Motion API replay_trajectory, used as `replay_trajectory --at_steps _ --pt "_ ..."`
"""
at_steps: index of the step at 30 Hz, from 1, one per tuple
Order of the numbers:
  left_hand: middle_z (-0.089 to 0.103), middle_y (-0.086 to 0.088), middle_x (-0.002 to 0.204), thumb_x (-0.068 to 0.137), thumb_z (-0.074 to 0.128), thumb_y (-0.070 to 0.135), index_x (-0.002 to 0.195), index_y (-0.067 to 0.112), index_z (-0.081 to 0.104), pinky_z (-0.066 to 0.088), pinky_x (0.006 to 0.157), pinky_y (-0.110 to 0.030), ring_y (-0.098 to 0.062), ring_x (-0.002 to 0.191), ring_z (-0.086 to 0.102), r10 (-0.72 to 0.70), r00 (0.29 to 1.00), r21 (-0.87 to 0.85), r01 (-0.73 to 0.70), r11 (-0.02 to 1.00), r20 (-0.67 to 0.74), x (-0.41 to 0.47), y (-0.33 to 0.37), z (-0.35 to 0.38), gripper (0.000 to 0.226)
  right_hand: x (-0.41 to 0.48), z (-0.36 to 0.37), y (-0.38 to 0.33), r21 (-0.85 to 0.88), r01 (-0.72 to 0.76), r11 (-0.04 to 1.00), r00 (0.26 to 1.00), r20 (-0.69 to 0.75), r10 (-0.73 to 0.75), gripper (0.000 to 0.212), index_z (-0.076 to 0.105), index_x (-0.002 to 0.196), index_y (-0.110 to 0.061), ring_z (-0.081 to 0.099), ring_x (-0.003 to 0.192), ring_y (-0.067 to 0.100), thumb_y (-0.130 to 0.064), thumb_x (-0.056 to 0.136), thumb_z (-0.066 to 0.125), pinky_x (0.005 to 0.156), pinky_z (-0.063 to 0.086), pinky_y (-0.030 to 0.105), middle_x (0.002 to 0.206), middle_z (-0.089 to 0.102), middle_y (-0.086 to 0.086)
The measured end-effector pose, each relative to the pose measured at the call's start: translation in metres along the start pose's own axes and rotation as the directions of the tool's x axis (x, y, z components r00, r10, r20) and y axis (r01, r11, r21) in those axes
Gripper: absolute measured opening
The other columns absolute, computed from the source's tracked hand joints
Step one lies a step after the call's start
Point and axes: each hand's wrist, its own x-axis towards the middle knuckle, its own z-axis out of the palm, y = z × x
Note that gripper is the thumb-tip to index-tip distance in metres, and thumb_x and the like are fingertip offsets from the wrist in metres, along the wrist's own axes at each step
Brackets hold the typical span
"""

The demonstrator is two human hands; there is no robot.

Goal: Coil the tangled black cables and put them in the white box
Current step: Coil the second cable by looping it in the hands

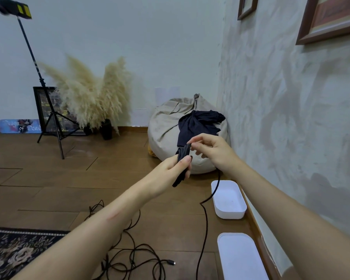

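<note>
- Left hand (171,166) clenched round a coiled black cable bundle (182,158); right hand (212,150) pinches its top end
- White box (214,190) open against the right wall, lid (238,257) nearer, loose cable (206,221) hanging past its left edge
- Tangled cables (141,257) on bare floor near; beanbag (166,126) beyond

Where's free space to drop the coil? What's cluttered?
White box interior is bare; the trailing cable from the coil only hangs past its left rim. Bare floor between tripod and beanbag. Crowded: tangled cables between rug and lid.
</note>
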Motion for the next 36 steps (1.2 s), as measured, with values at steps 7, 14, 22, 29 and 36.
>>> replay_trajectory --at_steps 7,14,22,29,36 --pt "0.059 0.004 0.081 0.107 0.039 0.048 0.098 0.007 0.057 0.039 0.079 -0.036 -0.015 0.079 0.05 0.03 0.999 -0.045 -0.029 0.999 0.027 0.001 0.008 -0.008 0.046 -0.004 0.003 0.012 0.188 -0.099 0.977 0.995 0.014 0.098 0.022 0.072 0.119 -0.016 0.064 0.084 0.014 -0.022 0.105 0.056 0.084 0.058 0.034 0.096 0.071 0.004" --pt "0.057 -0.003 0.09 0.104 0.045 0.049 0.108 0.006 0.062 0.043 0.092 -0.034 -0.016 0.092 0.057 0.041 0.999 -0.255 -0.043 0.966 -0.013 0.008 0.018 -0.005 0.046 -0.009 0.027 0.004 0.358 -0.115 0.927 0.992 -0.013 0.128 0.02 0.06 0.116 0.0 0.068 0.074 0.011 -0.014 0.107 0.051 0.068 0.056 0.023 0.077 0.071 -0.002" --pt "0.061 0.008 0.081 0.106 0.049 0.043 0.098 0.015 0.059 0.04 0.077 -0.031 -0.011 0.078 0.052 -0.03 0.951 -0.273 -0.059 0.96 -0.309 0.022 0.001 -0.019 0.031 -0.02 0.08 0.01 0.145 -0.297 0.944 0.929 0.27 0.251 0.03 0.053 0.136 -0.02 0.069 0.082 0.018 -0.011 0.109 0.042 0.084 0.062 0.043 0.09 0.066 0.011" --pt "0.065 0.003 0.094 0.103 0.051 0.05 0.089 0.023 0.06 0.044 0.096 -0.034 -0.013 0.095 0.06 -0.112 0.843 -0.262 -0.035 0.964 -0.527 0.028 -0.016 -0.021 0.032 -0.018 0.083 0.004 0.372 -0.549 0.748 0.811 0.452 0.371 0.022 0.064 0.109 -0.002 0.061 0.067 0.017 -0.019 0.107 0.05 0.097 0.055 0.057 0.075 0.06 0.006" --pt "0.064 0.006 0.095 0.106 0.046 0.049 0.105 0.009 0.057 0.041 0.081 -0.03 -0.013 0.096 0.06 -0.163 0.819 -0.09 0.136 0.987 -0.551 0.031 -0.04 -0.022 0.041 -0.016 0.078 -0.011 0.067 -0.542 0.838 0.748 0.493 0.445 0.017 0.062 0.112 -0.003 0.051 0.057 0.01 -0.016 0.103 0.056 0.062 0.053 0.026 0.078 0.066 0.007"
